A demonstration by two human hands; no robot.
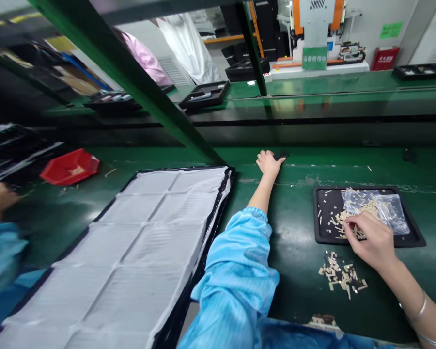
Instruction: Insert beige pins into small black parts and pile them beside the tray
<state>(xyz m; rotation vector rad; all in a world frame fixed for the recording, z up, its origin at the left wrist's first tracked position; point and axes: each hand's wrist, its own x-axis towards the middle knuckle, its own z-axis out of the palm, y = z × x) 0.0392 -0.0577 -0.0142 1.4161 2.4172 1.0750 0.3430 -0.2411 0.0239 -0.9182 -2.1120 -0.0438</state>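
Note:
My left hand (pixel 270 164) reaches out to the far part of the green bench, fingers curled and thumb stretched to the right. A small black part (pixel 279 156) shows between its thumb and fingers. Over a black tray (pixel 321 235) on the right, my right hand (pixel 372 238) has thumb and forefinger nearly together in a pinch; whatever is between them is too small to make out. Small cream-coloured pieces (pixel 339 220) and clear plastic bags (pixel 392 213) lie in that tray. Just in front of it is a loose pile of cream and black pieces (pixel 342 274).
A large black-edged tray covered with white sheet (pixel 145 242) lies to my left, under a slanting green post (pixel 148 92). Beyond it are a red tray (pixel 70 167) and a co-worker's blurred hand (pixel 0 198). A black object (pixel 409 155) lies at the far right.

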